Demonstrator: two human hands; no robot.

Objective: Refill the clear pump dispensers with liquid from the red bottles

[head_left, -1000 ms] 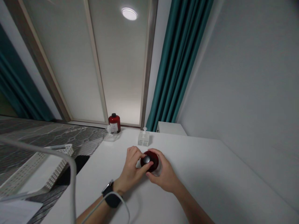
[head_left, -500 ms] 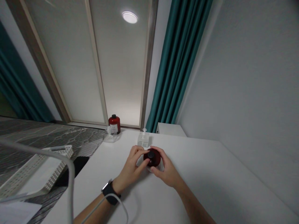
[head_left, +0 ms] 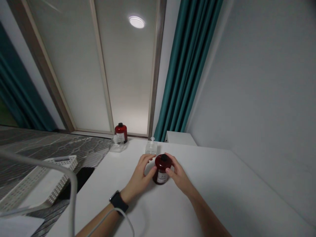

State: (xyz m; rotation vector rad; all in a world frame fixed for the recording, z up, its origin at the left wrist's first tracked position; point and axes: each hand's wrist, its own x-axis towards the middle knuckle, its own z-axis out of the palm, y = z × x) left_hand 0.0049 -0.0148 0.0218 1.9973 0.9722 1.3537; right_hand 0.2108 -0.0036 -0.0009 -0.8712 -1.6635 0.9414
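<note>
A dark red bottle (head_left: 160, 167) with a black cap and a pale label is between my hands over the white table, its label facing me. My right hand (head_left: 178, 176) grips the bottle's right side, thumb in front and fingers behind. At its left, my left hand (head_left: 141, 172) curves with thumb and fingers apart, close to the bottle; whether the thumb touches it I cannot tell. Just behind my left fingers stands a clear pump bottle (head_left: 151, 147). Farther back on the left is another red bottle (head_left: 121, 132) with a black cap.
A clear plastic container (head_left: 116, 146) sits before the far red bottle. Left of the table (head_left: 222, 197) is a white perforated basket (head_left: 59, 177). A pale cable (head_left: 73, 194) crosses the lower left. A wall rises on the right, with a teal curtain (head_left: 184, 82) behind.
My left fingers have come off the black cap and spread to the bottle's left. The bottle has tipped so that its label now shows.
</note>
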